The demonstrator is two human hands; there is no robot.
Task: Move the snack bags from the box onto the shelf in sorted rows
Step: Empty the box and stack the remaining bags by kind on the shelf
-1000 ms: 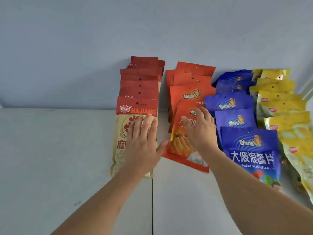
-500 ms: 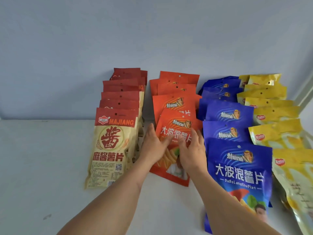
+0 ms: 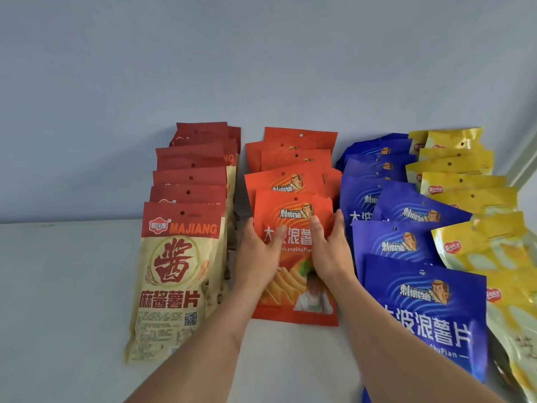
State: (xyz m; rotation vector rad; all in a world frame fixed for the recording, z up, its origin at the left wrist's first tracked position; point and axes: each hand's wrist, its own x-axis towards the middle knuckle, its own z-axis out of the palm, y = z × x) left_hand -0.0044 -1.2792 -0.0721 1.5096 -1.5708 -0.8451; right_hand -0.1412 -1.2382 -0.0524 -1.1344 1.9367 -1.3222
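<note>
Orange front bag (image 3: 293, 289) stands upright at the head of its row on the shelf (image 3: 64, 286), long axis vertical, and we clasp it between our left hand (image 3: 257, 257) and right hand (image 3: 327, 254), fingers curled round its side edges, both equally near.

Reaching forward with bare forearms, left hand (image 3: 258, 257) and right hand (image 3: 328, 254) gripping opposite edges, thumbs lying on top.

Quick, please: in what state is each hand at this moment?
Left hand: holds the left edge of the front orange bag, thumb on its face.
Right hand: holds the same bag's right edge, thumb on its face.
</note>
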